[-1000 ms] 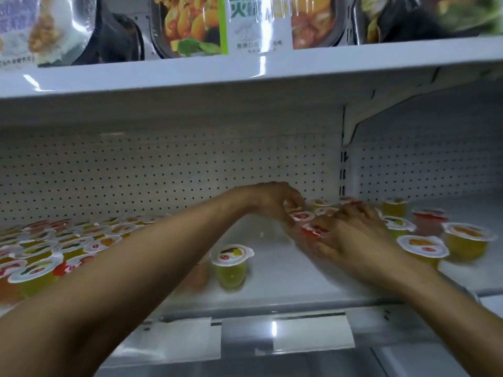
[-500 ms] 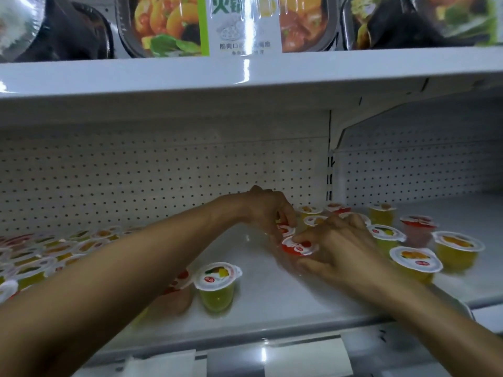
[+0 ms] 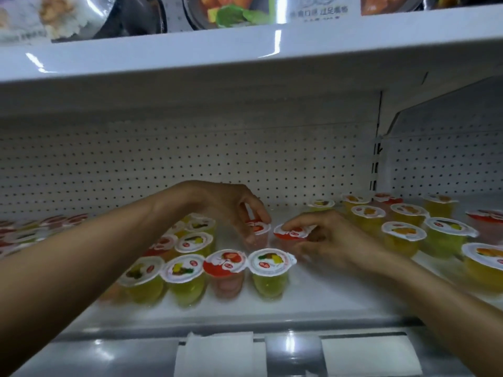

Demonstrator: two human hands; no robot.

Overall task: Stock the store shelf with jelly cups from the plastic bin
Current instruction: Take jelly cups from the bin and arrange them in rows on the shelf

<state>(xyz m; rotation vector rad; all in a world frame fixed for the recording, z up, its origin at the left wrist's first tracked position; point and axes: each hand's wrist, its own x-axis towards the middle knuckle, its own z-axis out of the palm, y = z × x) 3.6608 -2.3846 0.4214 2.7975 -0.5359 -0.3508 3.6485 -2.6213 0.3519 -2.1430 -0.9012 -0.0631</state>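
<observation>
Shelf of white metal [image 3: 326, 303], partly stocked. Left hand [image 3: 231, 205] reaches in from the left, fingers curled down over the rim of a small clear plastic jelly cup with red strawberry foil lid [image 3: 257, 232], pinching it from above. Right hand [image 3: 336, 240] pinches a second red-lidded jelly cup [image 3: 290, 233] at the lid edge, thumb on top; its other fingers are blurred. The two held cups stand just beside each other mid-shelf, lids nearly touching; cannot tell if their bases touch the deck. In front, a row of four cups [image 3: 185, 270]: three yellow-green, one red, lids touching. More cups sit behind the left forearm, and a looser cluster of yellow cups [image 3: 402, 238] at right. White perforated back panel [image 3: 163, 164] behind. Upper shelf [image 3: 245, 53] carries packaged meal trays [image 3: 231, 9]. Blank white price tags [image 3: 220, 352] sit on the front rail.
</observation>
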